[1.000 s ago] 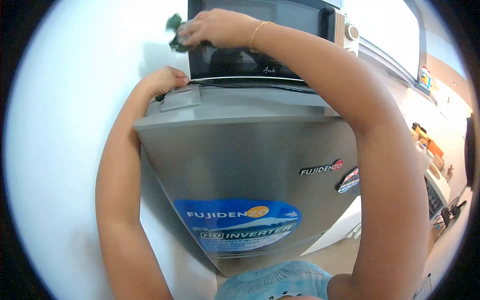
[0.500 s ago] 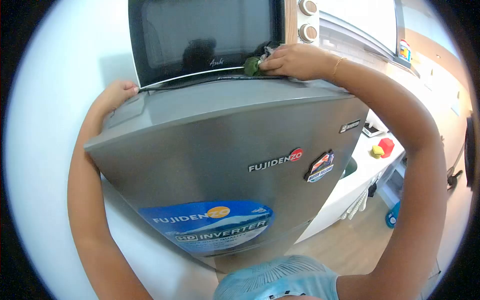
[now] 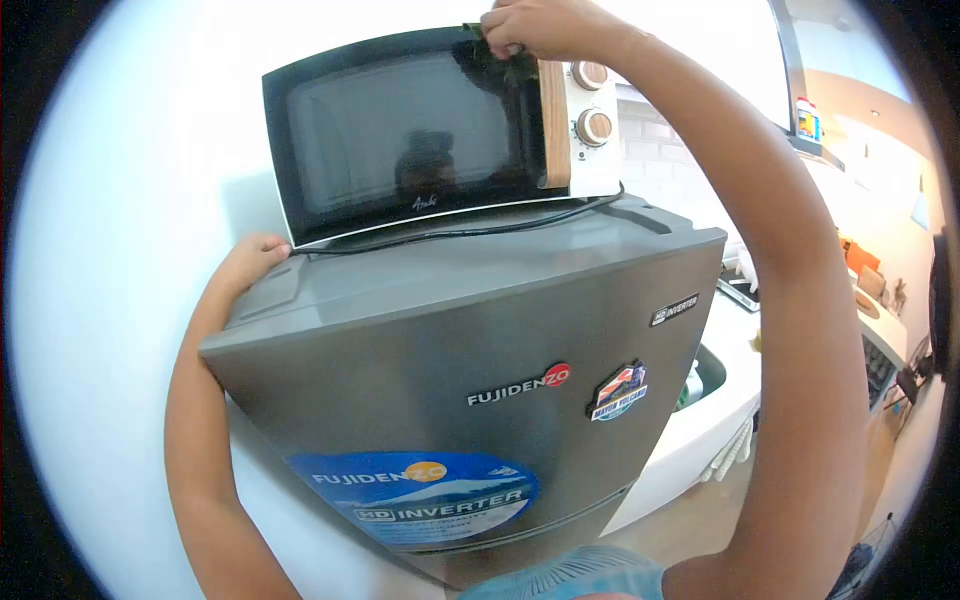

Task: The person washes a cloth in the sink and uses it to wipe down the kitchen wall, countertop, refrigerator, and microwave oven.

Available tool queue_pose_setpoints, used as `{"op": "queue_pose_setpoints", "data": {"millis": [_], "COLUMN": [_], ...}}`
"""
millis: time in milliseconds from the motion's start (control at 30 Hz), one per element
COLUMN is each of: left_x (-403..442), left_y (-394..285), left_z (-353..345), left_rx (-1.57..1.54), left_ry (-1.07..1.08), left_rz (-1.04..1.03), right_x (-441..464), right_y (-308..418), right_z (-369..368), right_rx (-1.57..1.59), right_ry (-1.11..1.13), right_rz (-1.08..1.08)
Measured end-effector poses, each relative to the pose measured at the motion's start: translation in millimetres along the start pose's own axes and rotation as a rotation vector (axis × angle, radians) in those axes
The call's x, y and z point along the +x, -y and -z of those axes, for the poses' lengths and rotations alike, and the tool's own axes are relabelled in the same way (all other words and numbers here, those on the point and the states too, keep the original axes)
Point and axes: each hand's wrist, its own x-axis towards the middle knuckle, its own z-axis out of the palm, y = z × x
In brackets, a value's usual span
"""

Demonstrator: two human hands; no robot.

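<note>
A black-fronted microwave oven (image 3: 400, 130) with a wood-trimmed handle stands on top of a grey refrigerator (image 3: 440, 350). My right hand (image 3: 555, 28) is at the microwave's upper right front edge, closed around a dark green cloth (image 3: 474, 30) that is mostly hidden by the fingers. My left hand (image 3: 258, 258) has its fingertips closed at the microwave's lower left corner, where a black power cord (image 3: 470, 231) also ends. The cord lies along the refrigerator top in front of the microwave.
A white wall (image 3: 120, 300) runs close along the left. To the right are a white counter (image 3: 690, 455) with a sink (image 3: 711, 370) and a hanging striped towel (image 3: 727, 452). Two knobs (image 3: 594, 127) sit on the microwave's right side.
My right hand has moved with the cloth from the microwave's lower right front up to its top edge. My left hand stays at the lower left corner. The view has tilted upward.
</note>
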Motion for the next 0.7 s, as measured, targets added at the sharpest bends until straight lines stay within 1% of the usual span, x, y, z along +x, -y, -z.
{"op": "queue_pose_setpoints", "data": {"millis": [33,67,133,167,200,267,300,333,367,400,433,467,533,567,600,633,667,700], "left_x": [0,1,6,2,-4,-11,-13,-14,-13,-12,-12,-12,-17,-22,-29,-35,-41,-48], "left_y": [1,5,14,11,4,-6,-6,-6,-4,-1,0,0,0,-2,-5,-8,-8,-6], "left_z": [0,0,0,0,0,-1,-1,0,1,2,3,3,5,7,10,13,17,22], "left_rx": [-0.031,-0.033,-0.094,-0.094,-0.115,-0.136,-0.188,-0.239,-0.241,-0.238,-0.233,-0.23,-0.194,-0.19,-0.133,-0.078,-0.079,-0.064], "left_ry": [-0.017,-0.02,0.016,0.015,-0.004,-0.011,-0.013,-0.014,-0.008,0.007,0.024,0.032,-0.019,-0.008,-0.071,-0.135,-0.125,-0.156], "left_rz": [0.011,0.009,0.01,0.009,0.044,0.064,0.072,0.083,0.081,0.066,0.053,0.052,0.045,0.049,0.056,0.061,0.065,0.064], "right_x": [5,8,12,3,-9,-40,-54,-59,-64,-68,-72,-78,-89,-99,-109,-118,-128,-134], "right_y": [-8,-18,-36,-46,-53,-60,-62,-57,-48,-38,-28,-17,8,18,26,39,49,59], "right_z": [-1,-11,-35,-39,-50,-75,-84,-98,-113,-111,-110,-112,-100,-98,-98,-106,-106,-106], "right_rx": [0.02,0.016,0.022,0.019,0.018,0.227,0.263,0.262,0.158,0.052,0.034,-0.054,-0.097,-0.04,0.011,0.047,0.024,0.105], "right_ry": [0.044,0.043,-0.109,-0.05,-0.049,-0.156,-0.161,-0.155,-0.256,-0.357,-0.171,-0.25,-0.116,-0.098,-0.081,-0.116,-0.178,-0.073], "right_rz": [0.073,0.073,0.073,0.064,0.063,-0.138,-0.149,-0.155,-0.168,-0.178,-0.189,-0.16,-0.076,0.008,0.094,0.114,0.167,0.188]}}
